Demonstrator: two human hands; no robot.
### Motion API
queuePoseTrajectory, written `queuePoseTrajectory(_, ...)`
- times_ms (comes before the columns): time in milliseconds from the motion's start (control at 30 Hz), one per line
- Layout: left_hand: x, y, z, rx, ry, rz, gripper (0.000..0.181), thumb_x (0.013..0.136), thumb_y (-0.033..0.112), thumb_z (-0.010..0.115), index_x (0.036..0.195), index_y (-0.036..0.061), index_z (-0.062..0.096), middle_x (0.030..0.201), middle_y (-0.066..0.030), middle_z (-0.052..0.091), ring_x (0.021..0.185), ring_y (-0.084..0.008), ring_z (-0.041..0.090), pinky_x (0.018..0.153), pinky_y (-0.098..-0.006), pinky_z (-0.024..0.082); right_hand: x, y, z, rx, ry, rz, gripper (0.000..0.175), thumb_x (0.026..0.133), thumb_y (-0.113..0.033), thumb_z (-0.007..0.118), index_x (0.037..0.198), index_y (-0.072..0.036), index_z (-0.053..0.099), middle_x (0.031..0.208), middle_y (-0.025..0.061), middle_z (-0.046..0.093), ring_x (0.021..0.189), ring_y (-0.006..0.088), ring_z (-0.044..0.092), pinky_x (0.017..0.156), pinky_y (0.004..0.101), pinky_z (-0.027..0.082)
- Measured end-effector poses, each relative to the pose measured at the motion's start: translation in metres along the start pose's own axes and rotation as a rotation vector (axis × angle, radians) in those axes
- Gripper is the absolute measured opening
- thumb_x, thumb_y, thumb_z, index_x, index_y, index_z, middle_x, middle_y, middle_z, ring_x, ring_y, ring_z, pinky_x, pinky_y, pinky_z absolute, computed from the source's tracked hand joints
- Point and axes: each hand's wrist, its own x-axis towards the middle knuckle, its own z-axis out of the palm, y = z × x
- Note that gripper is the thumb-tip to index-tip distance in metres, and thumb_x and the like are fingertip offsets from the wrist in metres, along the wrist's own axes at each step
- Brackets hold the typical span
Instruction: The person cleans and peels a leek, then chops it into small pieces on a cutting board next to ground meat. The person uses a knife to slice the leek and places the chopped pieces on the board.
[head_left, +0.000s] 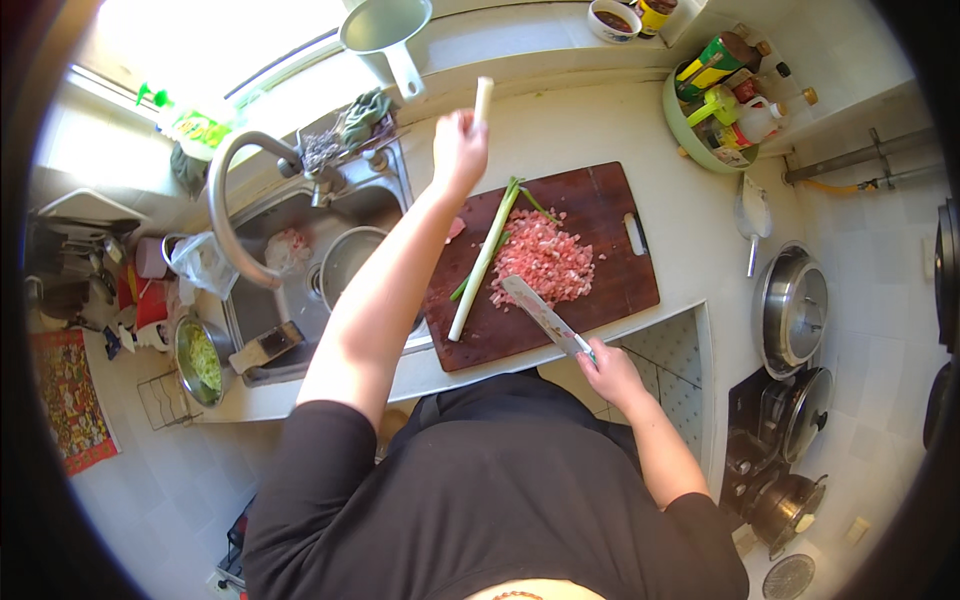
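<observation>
My left hand (460, 146) is raised beyond the cutting board's far left side, gripping a pale stalk (484, 96), apparently scallion, that points up. In my right hand (613, 369), by the board's near edge, is the handle of a kitchen knife (541, 309). Its wide, patterned blade reaches over the dark wooden cutting board (622, 289), with the tip at the edge of a heap of diced raw meat (546, 255). Left of the meat a scallion (484, 262) lies lengthwise across the board. A small slice of meat (455, 229) shows near the board's left edge.
To the left is a steel sink (300, 217) with a curved faucet (217, 202). A bowl of shredded greens (201, 358) stands beside it. At the back right is a green basin of bottles (701, 139); lidded pans (796, 311) and a stove (750, 435) line the right.
</observation>
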Motion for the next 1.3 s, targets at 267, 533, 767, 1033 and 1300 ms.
queuePoseTrajectory(267,0.158,0.006,0.058,0.864,0.209,0.023,0.022,0.092,0.016,0.047,0.105,0.009,0.064,0.113,-0.0093,0.057,0.112,-0.0259,0.053,0.093,-0.0404,0.044,-0.023,0.017,0.0,0.072,0.041,0.093,0.023,0.091,-0.026,0.057,0.087,-0.005,0.049,0.068,0.0216,0.061,0.064,0.0429,0.06,0.055,0.0521,0.046)
queuePoseTrajectory(533,0.166,-0.01,0.054,1.043,0.245,0.16,0.031,0.09,0.019,0.052,0.12,0.0112,0.058,0.122,-0.0108,0.057,0.12,-0.0265,0.05,0.099,-0.0421,0.041,-0.031,0.037,0.007,0.069,0.008,0.105,0.022,0.09,-0.025,0.058,0.086,-0.005,0.05,0.069,0.0211,0.062,0.064,0.0426,0.061,0.055,0.0517,0.047)
queuePoseTrajectory(767,-0.074,0.001,0.01,0.445,-0.288,0.576,0.031,0.083,0.016,0.064,0.109,0.0038,0.055,0.1,-0.018,0.055,0.093,-0.0346,0.058,0.078,-0.0418,0.051,-0.005,0.03,0.002,0.003,-0.003,-0.02,0.019,0.088,-0.022,0.057,0.087,-0.004,0.052,0.072,0.0209,0.062,0.067,0.0416,0.061,0.06,0.0507,0.048)
queuePoseTrajectory(1033,-0.24,-0.077,-0.023,0.41,-0.184,0.065,0.035,0.077,0.01,0.067,0.11,0.0043,0.057,0.098,-0.0167,0.059,0.09,-0.0358,0.06,0.078,-0.0415,0.05,0.03,0.005,0.008,0.152,0.079,-0.089,0.018,0.088,-0.016,0.057,0.085,0.0,0.052,0.075,0.0229,0.059,0.075,0.043,0.059,0.062,0.047,0.045)
queuePoseTrajectory(1300,-0.309,-0.086,-0.064,0.293,-0.17,0.018,0.031,0.075,0.006,0.069,0.105,0.0031,0.059,0.091,-0.0144,0.06,0.082,-0.0322,0.061,0.073,-0.0392,0.05,0.02,-0.021,0.023,-0.032,0.066,-0.218,0.015,0.091,-0.017,0.054,0.091,-0.003,0.047,0.084,0.0208,0.062,0.079,0.0412,0.061,0.067,0.0501,0.049)
